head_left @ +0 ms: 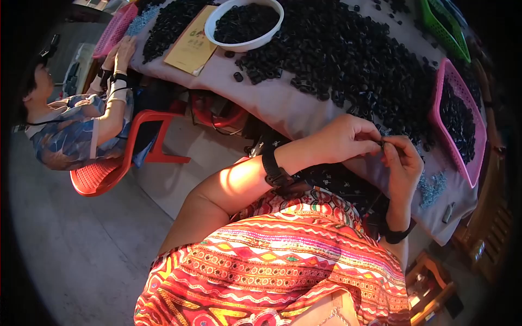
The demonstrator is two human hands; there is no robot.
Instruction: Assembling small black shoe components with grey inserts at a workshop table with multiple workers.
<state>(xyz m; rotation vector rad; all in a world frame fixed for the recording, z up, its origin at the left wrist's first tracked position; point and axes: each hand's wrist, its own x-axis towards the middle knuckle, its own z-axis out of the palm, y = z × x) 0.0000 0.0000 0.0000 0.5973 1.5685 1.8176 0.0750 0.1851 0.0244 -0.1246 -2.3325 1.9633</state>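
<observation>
My left hand (352, 140) and my right hand (403, 165) meet over the near edge of the cloth-covered table (261, 100). Their thumbs and fingertips are pinched together around a small dark piece (382, 144), mostly hidden by the fingers. Just beyond my hands spreads a large heap of small black plastic-looking pieces (353, 54). Beside my right hand lies a small pile of light blue-grey bits (433, 189), too fine to make out.
A pink basket (435, 114) of black pieces stands at the right, with a green basket (462, 49) behind it. A white bowl (217, 39) of black pieces and a yellow booklet (190, 46) lie farther left. Another person (81, 119) sits on a red chair (133, 146) at the table.
</observation>
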